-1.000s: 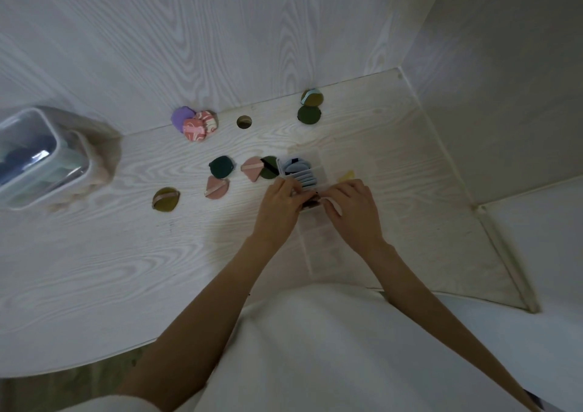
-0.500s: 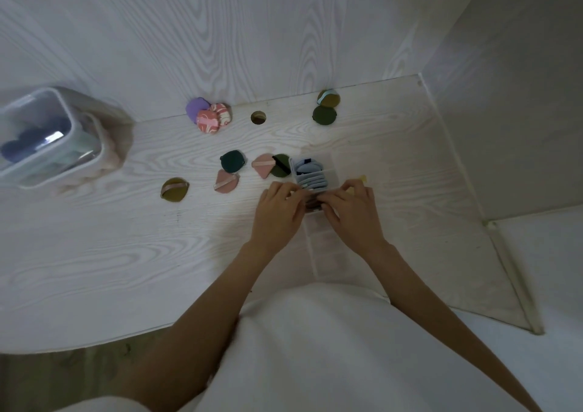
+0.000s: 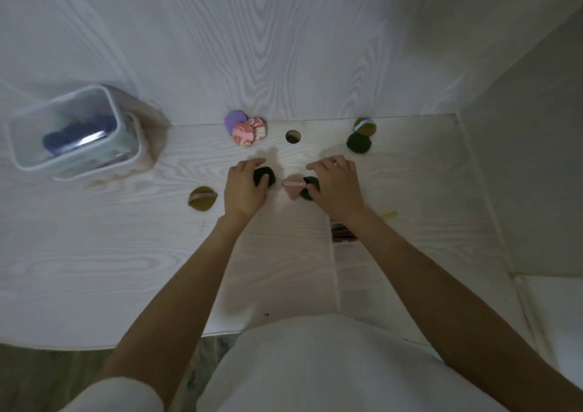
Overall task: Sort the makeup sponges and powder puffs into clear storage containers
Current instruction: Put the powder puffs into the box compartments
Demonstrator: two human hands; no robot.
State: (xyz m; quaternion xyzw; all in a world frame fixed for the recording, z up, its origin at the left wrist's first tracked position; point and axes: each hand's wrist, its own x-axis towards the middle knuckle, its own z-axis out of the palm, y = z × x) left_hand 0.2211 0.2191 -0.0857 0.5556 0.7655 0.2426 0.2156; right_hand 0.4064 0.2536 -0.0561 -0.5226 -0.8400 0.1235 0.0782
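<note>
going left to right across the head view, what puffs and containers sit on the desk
clear lidded container → olive puff with pink strap → dark green puff under the left hand → pink puff → olive puff with blue strap

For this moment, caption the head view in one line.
Left hand on a dark puff, right hand reaching a pink puff.

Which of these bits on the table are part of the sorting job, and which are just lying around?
Part of the job:
- dark green puff under the left hand
- pink puff and dark puff by the right hand
- olive puff
- clear tub
- divided clear box

Just lying about:
- round hole in the tabletop
- yellowish strip
</note>
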